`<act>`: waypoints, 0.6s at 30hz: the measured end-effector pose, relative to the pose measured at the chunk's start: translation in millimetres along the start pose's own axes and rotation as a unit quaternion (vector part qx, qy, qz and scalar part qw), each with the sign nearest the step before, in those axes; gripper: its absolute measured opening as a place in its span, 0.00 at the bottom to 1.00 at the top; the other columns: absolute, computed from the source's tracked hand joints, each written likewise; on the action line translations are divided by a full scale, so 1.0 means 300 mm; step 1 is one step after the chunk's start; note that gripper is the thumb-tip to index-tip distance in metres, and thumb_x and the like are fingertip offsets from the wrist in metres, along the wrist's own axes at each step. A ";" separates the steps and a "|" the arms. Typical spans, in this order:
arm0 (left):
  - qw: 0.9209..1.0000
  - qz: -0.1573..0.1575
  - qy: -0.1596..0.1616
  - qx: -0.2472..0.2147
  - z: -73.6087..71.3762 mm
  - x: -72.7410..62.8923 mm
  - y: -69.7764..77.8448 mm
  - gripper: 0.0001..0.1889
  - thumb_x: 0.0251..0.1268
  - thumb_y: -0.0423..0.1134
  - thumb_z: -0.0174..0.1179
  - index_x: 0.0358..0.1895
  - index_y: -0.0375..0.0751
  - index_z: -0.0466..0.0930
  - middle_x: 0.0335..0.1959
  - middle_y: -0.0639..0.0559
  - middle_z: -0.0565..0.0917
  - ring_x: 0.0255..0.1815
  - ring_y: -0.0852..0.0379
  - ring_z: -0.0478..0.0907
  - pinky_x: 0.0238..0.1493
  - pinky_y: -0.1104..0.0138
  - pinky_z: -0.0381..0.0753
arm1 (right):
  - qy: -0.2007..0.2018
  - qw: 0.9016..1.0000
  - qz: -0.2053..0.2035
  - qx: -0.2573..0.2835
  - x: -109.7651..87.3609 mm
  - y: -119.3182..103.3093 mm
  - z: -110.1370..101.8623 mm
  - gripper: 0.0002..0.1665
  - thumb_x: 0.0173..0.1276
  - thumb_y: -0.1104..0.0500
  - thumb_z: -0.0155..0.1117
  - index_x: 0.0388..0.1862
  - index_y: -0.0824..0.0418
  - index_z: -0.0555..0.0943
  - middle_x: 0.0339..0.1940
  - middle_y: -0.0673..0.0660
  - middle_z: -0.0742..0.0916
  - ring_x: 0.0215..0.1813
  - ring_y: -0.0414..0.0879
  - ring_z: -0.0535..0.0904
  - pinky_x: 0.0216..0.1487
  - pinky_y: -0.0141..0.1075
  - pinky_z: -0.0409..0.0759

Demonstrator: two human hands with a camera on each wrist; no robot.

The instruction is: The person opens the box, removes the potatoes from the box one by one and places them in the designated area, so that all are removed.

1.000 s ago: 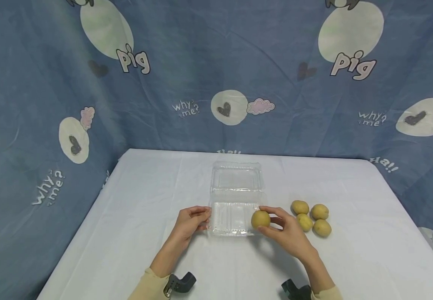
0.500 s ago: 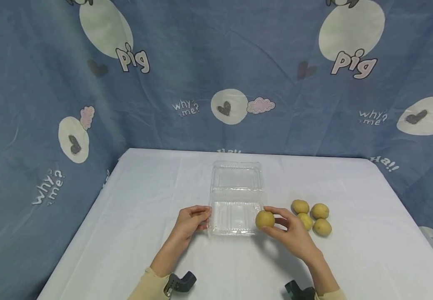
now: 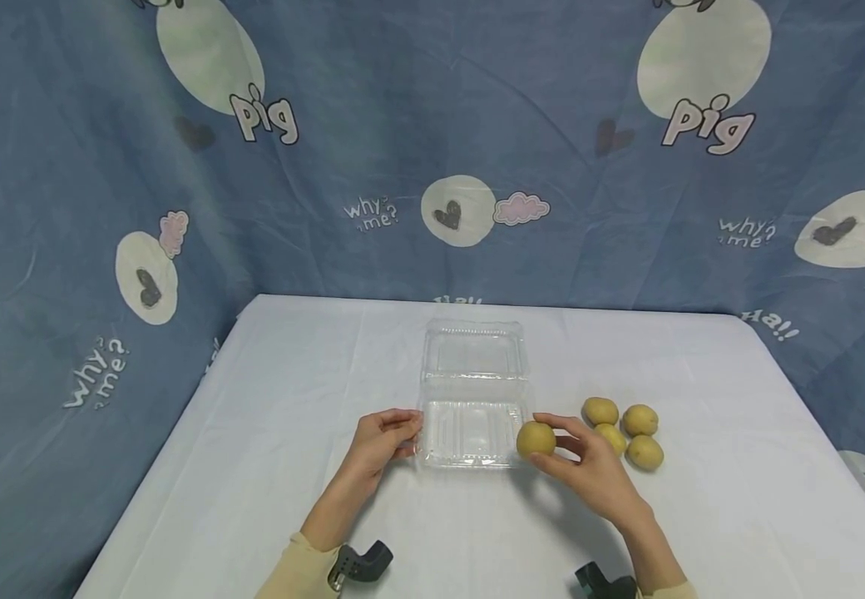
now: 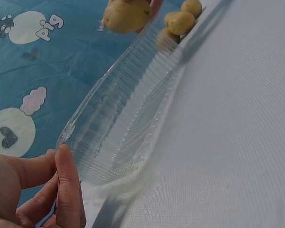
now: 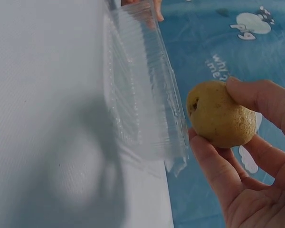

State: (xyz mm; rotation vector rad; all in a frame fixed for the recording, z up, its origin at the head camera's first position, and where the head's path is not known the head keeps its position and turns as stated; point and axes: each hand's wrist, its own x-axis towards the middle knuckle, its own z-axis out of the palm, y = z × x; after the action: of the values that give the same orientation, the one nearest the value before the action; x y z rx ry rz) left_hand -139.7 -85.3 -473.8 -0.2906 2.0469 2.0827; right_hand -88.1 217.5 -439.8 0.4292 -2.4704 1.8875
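A clear plastic clamshell box [image 3: 475, 433] lies with its lid [image 3: 474, 349] folded back on the white table. My left hand [image 3: 382, 445] pinches the box's left rim between thumb and fingers, as the left wrist view [image 4: 38, 190] also shows. In my right hand [image 3: 590, 466] is a yellow-brown potato [image 3: 536, 440], held between thumb and fingertips above the box's right edge. Seen from the right wrist, that potato [image 5: 221, 114] has a dark pit on one side and sits beside the rim of the box [image 5: 147, 85].
Several more potatoes [image 3: 645, 453] lie grouped on the table [image 3: 732, 516] to the right of my right hand. A blue printed cloth [image 3: 582, 166] hangs behind the table and along its left side.
My right hand has shifted slightly to the right with the potato, from over the box toward its right edge. The left hand stays at the left rim.
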 end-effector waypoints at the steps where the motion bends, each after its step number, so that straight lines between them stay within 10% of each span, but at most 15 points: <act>1: 1.000 -0.003 0.001 -0.001 0.000 0.000 0.001 0.14 0.63 0.33 0.66 0.47 0.26 0.80 0.36 0.44 0.83 0.30 0.58 0.79 0.29 0.70 0.83 | 0.000 1.000 0.000 0.001 -0.002 0.000 -0.002 0.28 0.59 0.66 0.74 0.60 0.62 0.78 0.62 0.64 0.77 0.54 0.62 0.79 0.46 0.35 0.83; 18: 1.000 -0.001 -0.001 -0.003 -0.001 0.003 -0.003 0.15 0.63 0.33 0.66 0.48 0.26 0.79 0.37 0.43 0.83 0.31 0.58 0.79 0.30 0.70 0.83 | 0.008 1.000 0.003 -0.019 -0.034 0.010 -0.025 0.29 0.59 0.64 0.75 0.60 0.60 0.78 0.61 0.64 0.79 0.54 0.58 0.80 0.51 0.38 0.82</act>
State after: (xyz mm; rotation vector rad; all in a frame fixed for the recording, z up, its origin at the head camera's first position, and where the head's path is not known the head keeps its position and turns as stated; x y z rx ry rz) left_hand -140.2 -85.4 -474.9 -0.2924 2.0399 2.0866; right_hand -80.1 227.3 -442.2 0.4038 -2.4957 1.8350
